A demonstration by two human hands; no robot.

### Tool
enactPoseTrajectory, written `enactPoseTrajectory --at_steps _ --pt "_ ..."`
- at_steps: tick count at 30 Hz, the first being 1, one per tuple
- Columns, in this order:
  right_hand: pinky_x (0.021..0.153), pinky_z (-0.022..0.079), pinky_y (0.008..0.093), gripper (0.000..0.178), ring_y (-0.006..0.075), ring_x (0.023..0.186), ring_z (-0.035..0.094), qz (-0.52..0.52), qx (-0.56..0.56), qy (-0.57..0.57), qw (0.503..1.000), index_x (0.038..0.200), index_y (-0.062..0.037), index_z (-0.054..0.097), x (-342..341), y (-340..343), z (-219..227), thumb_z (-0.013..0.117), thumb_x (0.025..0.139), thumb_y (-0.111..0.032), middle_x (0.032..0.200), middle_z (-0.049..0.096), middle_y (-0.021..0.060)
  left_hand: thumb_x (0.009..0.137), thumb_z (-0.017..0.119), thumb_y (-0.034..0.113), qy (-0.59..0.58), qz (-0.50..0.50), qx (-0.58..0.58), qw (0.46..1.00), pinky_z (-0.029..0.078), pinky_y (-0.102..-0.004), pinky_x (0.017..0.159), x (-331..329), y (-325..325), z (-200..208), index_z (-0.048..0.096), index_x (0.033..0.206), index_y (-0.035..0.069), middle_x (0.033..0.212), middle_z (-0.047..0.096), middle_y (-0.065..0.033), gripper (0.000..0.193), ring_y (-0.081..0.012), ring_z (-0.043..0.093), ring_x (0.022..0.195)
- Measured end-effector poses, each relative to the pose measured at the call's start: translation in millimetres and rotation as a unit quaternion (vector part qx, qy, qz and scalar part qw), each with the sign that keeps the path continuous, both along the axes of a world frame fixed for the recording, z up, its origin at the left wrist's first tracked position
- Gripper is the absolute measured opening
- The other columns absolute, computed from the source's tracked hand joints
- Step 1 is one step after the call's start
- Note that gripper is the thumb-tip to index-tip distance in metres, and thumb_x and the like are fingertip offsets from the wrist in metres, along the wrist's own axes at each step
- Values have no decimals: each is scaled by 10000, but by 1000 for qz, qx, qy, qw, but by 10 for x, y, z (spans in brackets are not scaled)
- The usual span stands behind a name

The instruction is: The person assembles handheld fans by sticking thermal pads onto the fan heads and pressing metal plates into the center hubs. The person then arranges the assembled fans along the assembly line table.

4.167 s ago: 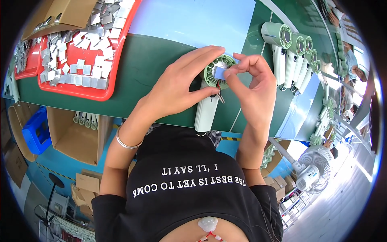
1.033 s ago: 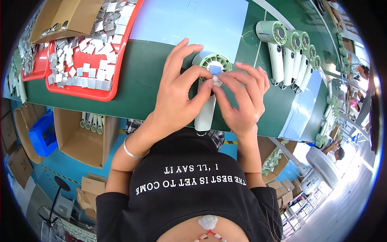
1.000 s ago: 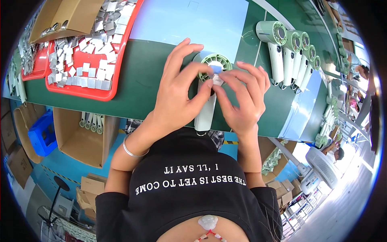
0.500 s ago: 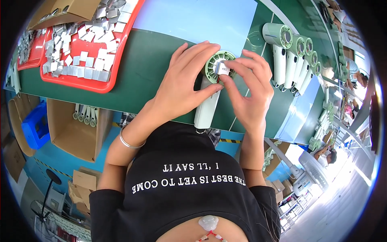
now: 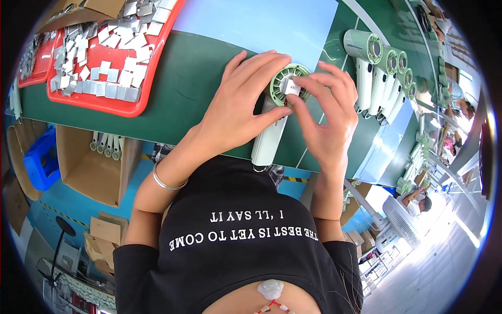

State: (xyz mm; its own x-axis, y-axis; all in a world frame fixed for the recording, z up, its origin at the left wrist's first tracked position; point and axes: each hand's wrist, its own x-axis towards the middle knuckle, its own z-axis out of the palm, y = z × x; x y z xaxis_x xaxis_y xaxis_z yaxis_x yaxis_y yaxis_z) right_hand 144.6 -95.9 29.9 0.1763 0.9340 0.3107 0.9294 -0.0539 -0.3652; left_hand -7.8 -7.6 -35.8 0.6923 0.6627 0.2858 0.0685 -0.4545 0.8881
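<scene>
A pale green handheld fan (image 5: 268, 142) lies on the table in front of me, its round slotted head away from me and its handle toward me. My left hand (image 5: 234, 104) curves around the left side of the head, thumb across the neck, steadying it. Over the middle of the head is a small square silver-and-white plate (image 5: 291, 87), pinched between the thumb and fingers of my right hand (image 5: 330, 110). A bit of red wire shows just below the plate. Whether the plate touches the head's centre I cannot tell.
On the left, a red tray (image 5: 133, 107) holds many loose square plates, beside a cardboard box (image 5: 86, 13). Several similar fans (image 5: 363, 44) stand in a row at right. A pale blue sheet (image 5: 251, 23) covers the table's far part. Below the edge is an open carton (image 5: 86, 172).
The square plate has turned slightly and now lies flatter over the head's centre. Both hands keep their hold, and the view has shifted a little.
</scene>
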Motion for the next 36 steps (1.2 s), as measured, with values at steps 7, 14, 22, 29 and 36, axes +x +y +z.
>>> enactPoseTrajectory --at_steps 7,14,22,29,36 --pt "901 425 384 179 261 963 598 -81 30 31 996 820 -52 671 -78 -57 33 811 721 -104 850 610 61 768 814 194 -15 -6 -6 1000 286 -542 1156 -2 -24 -48 505 1405 67 1386 564 -126 719 -305 503 1317" --pt "864 336 383 231 236 793 518 -91 -97 -42 990 729 -60 601 -176 93 106 769 784 -209 713 537 34 750 771 103 0 0 3 1000 316 -493 1175 17 -29 -12 530 1401 75 1400 582 -104 695 -299 540 1303" --pt "869 363 390 218 266 805 546 -89 -140 -31 986 718 -17 590 -223 171 157 724 796 -169 721 591 75 754 769 98 -40 9 13 999 352 -518 1132 30 -47 -53 517 1375 9 1364 581 -161 676 -337 566 1236" --pt "858 367 397 203 280 807 541 -110 -154 -20 982 721 -13 574 -271 211 140 704 798 -148 718 585 85 744 769 63 -61 11 15 998 377 -510 1118 44 -46 -77 519 1361 -13 1357 582 -173 670 -356 566 1229" --pt "857 364 394 205 280 809 540 -126 -146 -14 981 718 -15 567 -294 193 115 698 802 -150 719 581 85 742 776 59 -74 17 -5 997 389 -504 1112 46 -72 -99 519 1359 -10 1352 578 -175 671 -373 557 1225"
